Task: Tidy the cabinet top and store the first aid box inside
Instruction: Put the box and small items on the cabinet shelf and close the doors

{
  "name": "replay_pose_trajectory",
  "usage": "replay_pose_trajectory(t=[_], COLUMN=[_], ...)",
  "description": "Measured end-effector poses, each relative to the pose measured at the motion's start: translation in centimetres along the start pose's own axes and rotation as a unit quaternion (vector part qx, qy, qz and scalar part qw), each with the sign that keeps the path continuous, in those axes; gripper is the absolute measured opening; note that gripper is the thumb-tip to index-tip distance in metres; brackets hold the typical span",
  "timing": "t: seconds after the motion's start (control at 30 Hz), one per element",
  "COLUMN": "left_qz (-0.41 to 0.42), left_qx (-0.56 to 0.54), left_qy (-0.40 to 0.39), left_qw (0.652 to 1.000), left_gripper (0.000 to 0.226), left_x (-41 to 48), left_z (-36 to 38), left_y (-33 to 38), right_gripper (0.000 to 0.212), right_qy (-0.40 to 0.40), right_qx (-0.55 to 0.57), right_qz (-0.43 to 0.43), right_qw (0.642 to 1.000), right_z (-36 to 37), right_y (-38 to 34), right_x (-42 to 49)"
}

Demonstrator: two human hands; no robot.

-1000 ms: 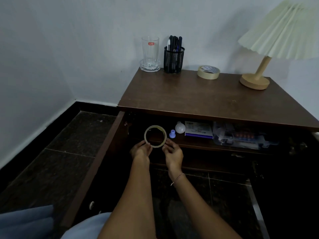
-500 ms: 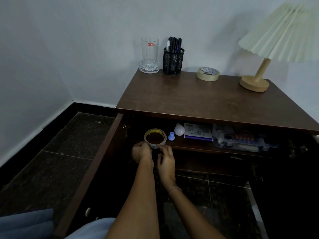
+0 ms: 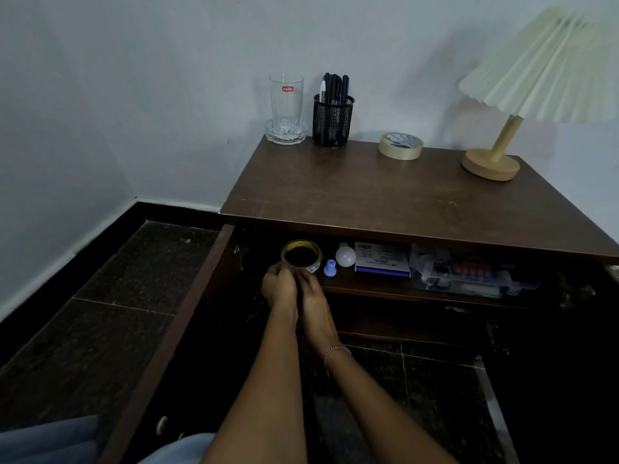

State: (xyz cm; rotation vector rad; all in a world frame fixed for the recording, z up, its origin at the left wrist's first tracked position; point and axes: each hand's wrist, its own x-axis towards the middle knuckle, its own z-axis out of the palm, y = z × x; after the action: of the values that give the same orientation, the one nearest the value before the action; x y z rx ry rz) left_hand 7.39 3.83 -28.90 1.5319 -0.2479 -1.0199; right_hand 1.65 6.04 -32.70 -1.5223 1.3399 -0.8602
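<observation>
- Brown wooden cabinet top [image 3: 402,202], head view: a clear glass [image 3: 286,105] stands at the rear left corner, with a black mesh pen holder [image 3: 332,120] just beside it along the rear edge.
- A masking tape roll [image 3: 400,146] lies flat near the middle of the rear edge. A lamp [image 3: 495,155] with a wooden base and pleated shade stands at the rear right corner.
- The cabinet door [image 3: 174,329] on the left stands open and exposes the inner shelf [image 3: 385,291].
- A clear tape roll [image 3: 301,256] lies flat at the left end of the shelf, hole upward.
- The left hand [image 3: 279,286] pinches the near left wall of the clear tape roll with curled fingers.
- The right hand [image 3: 313,296] reaches to the near wall of the same roll. Shadow hides the fingertips, so it cannot be told whether they grip or only touch.
- Along the shelf to the right of the roll: a small blue cap [image 3: 330,267], a white bulb [image 3: 345,256] and a purple-and-white carton [image 3: 382,262].
- The first aid box [image 3: 469,272], of clear plastic, sits on the shelf inside the cabinet, toward the right end, just beside the carton.
</observation>
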Motion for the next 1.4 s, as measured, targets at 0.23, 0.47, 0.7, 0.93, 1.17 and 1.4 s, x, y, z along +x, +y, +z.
replay_pose_trajectory(t=[0.23, 0.47, 0.7, 0.93, 1.17, 1.4], left_qz=[0.003, 0.014, 0.004, -0.001, -0.046, -0.040], left_qx=[0.044, 0.051, 0.012, -0.050, -0.101, -0.097], left_qy=[-0.049, -0.077, -0.042, -0.034, -0.029, -0.064], left_qw=[0.998, 0.996, 0.999, 0.998, 0.993, 0.992], left_gripper=[0.026, 0.024, 0.014, 0.023, 0.027, 0.032], left_x=[0.8, 1.3, 0.4, -3.4, -7.7, -11.9], left_z=[0.8, 1.4, 1.1, 0.7, -0.4, -2.0], left_y=[0.0, -0.3, -0.1, 2.0, 6.3, 8.1], right_gripper=[0.039, 0.041, 0.038, 0.048, 0.047, 0.045], right_qy=[-0.001, -0.007, 0.028, 0.065, 0.125, 0.172], right_qx=[0.141, 0.151, 0.012, -0.110, -0.144, -0.147], right_qz=[0.090, 0.093, -0.021, -0.097, -0.149, -0.179], right_qw=[0.986, 0.984, 0.999, 0.987, 0.970, 0.957], right_z=[-0.2, -0.8, -1.2, -3.9, -7.2, -11.1], right_y=[0.0, -0.2, -0.6, -4.4, -7.3, -10.4], right_x=[1.1, 1.4, 0.2, -3.8, -6.9, -9.3])
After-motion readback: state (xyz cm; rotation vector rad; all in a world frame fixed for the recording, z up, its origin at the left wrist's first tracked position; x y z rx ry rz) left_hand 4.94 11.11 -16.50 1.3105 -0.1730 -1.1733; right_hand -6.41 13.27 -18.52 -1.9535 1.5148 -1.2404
